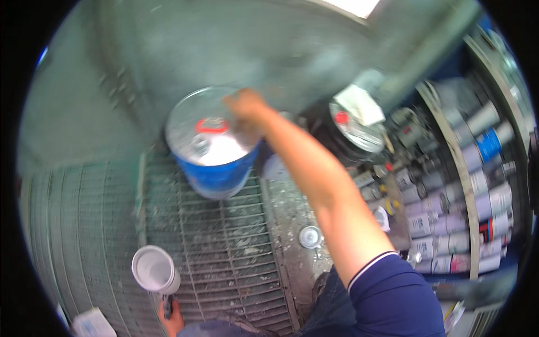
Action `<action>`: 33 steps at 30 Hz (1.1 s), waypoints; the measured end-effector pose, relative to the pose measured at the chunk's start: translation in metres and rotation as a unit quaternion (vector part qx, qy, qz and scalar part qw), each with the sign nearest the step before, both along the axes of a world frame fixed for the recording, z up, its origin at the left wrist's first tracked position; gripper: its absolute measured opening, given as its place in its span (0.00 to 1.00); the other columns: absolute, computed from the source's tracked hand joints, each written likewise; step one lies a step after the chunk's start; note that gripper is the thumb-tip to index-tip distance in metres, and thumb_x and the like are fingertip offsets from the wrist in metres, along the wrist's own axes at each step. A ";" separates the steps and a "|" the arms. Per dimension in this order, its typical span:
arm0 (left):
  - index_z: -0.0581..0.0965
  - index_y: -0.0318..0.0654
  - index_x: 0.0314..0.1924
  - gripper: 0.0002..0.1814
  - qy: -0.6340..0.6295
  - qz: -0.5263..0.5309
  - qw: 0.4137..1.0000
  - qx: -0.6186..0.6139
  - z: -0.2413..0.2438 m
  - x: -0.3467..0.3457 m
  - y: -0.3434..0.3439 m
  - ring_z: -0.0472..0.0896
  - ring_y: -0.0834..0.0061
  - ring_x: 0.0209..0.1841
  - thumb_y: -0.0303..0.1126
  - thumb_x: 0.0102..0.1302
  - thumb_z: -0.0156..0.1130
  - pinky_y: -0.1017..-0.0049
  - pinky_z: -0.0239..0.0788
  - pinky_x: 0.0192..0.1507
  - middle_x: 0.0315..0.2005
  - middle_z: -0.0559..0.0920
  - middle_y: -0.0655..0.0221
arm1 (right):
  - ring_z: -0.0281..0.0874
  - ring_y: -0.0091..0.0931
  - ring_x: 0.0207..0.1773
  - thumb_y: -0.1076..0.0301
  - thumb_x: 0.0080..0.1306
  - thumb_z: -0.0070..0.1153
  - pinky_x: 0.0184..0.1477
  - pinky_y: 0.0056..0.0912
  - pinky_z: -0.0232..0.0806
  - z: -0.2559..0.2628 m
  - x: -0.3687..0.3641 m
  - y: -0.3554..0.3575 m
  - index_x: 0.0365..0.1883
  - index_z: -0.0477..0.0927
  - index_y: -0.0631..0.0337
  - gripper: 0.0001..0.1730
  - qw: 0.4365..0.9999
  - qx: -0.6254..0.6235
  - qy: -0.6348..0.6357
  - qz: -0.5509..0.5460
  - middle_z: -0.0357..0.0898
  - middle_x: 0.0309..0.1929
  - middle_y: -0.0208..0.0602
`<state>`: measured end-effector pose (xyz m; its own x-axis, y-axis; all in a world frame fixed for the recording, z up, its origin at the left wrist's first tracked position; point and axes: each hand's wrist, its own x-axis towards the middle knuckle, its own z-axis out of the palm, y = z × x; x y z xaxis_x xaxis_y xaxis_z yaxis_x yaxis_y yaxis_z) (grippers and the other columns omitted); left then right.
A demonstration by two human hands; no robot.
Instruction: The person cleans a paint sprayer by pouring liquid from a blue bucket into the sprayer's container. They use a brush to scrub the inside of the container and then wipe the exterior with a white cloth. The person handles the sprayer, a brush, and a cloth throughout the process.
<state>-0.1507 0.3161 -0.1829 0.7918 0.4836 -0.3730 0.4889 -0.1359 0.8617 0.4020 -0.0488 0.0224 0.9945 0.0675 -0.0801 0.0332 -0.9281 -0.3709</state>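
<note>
My left hand point(172, 316) is low in the frame, wrapped around a dark grip. An open white cup point(153, 269) sits just above that grip, its inside pale. The cup may belong to a spray gun, but the joint is too small to tell. My right hand point(248, 105) reaches across to the far right rim of a blue drum point(214, 179). Motion blurs this hand, so whether it holds anything is unclear. The drum's metal lid point(185, 122) carries a red handle point(212, 125) and a clear cap-like fitting point(200, 145).
The drum stands on a metal floor grating point(227, 252). A dark drum point(324, 126) with a white cloth point(360, 104) on top stands farther right. Shelves point(459, 168) along the right hold several cans and bottles. A round lid point(310, 237) lies beside the grating.
</note>
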 end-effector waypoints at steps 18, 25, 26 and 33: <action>0.78 0.38 0.54 0.16 -0.097 -0.249 0.964 -0.016 0.224 0.269 -0.279 0.70 0.85 0.21 0.40 0.74 0.63 0.81 0.60 0.21 0.25 0.75 0.77 | 0.75 0.22 0.26 0.44 0.72 0.57 0.23 0.25 0.65 -0.002 -0.291 -0.470 0.60 0.69 0.56 0.30 0.657 0.591 -0.117 -0.453 0.80 0.43 0.38; 0.76 0.37 0.38 0.16 -0.101 -0.198 0.974 -0.045 0.219 0.329 -0.372 0.69 0.82 0.17 0.43 0.72 0.64 0.77 0.57 0.16 0.26 0.78 0.73 | 0.73 0.20 0.25 0.47 0.72 0.58 0.22 0.19 0.64 -0.033 -0.246 -0.548 0.51 0.74 0.61 0.25 0.606 0.671 -0.044 -0.424 0.82 0.34 0.33; 0.76 0.37 0.37 0.16 -0.113 -0.195 0.973 -0.038 0.219 0.331 -0.376 0.69 0.82 0.17 0.43 0.72 0.64 0.78 0.57 0.17 0.25 0.77 0.73 | 0.72 0.19 0.25 0.48 0.72 0.58 0.23 0.19 0.64 -0.038 -0.242 -0.554 0.48 0.76 0.61 0.23 0.604 0.676 -0.053 -0.418 0.82 0.34 0.33; 0.75 0.37 0.37 0.15 -0.172 -0.196 0.965 -0.007 0.218 0.320 -0.396 0.71 0.83 0.20 0.42 0.72 0.65 0.78 0.61 0.21 0.22 0.75 0.75 | 0.72 0.17 0.26 0.54 0.72 0.60 0.24 0.17 0.63 -0.031 -0.234 -0.551 0.39 0.78 0.58 0.15 0.662 0.657 -0.033 -0.359 0.79 0.31 0.28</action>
<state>0.1697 -0.0802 0.0353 0.9911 0.1192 -0.0595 0.0869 -0.2403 0.9668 0.1679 -0.6000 -0.0083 0.8069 -0.4556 -0.3760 -0.1853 0.4093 -0.8934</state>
